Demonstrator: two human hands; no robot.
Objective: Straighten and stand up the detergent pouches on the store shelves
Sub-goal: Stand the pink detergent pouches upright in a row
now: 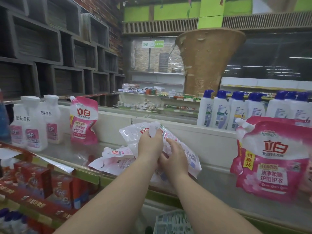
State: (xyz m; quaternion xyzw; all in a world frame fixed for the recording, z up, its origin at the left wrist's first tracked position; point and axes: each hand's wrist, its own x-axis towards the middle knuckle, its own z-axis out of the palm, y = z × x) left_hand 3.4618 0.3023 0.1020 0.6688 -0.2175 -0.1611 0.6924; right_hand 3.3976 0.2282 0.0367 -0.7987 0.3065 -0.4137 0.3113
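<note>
both hands are at the middle of the top shelf (219, 186), working on a pale, crumpled detergent pouch (179, 142) that is lifted and tilted, its white cap up by the fingers. the left hand (150, 146) grips the pouch near the top, fingers curled around the plastic just under the cap. the right hand (175, 157) is pressed against the pouch's front a little lower, fingers bent onto it, holding it from the side. under and to the left of them another pouch (114, 159) lies flat on the shelf, spout pointing left. further left one pink pouch (83, 120) stands upright but leans and buckles a bit, just beside a group of white spray bottles (33, 125). at the right end a large pink pouch (268, 159) stands upright with at least one more behind it. white pump bottles with blue tops (253, 112) line the ledge behind. red boxes (38, 179) sit on the shelf below, at the left.
</note>
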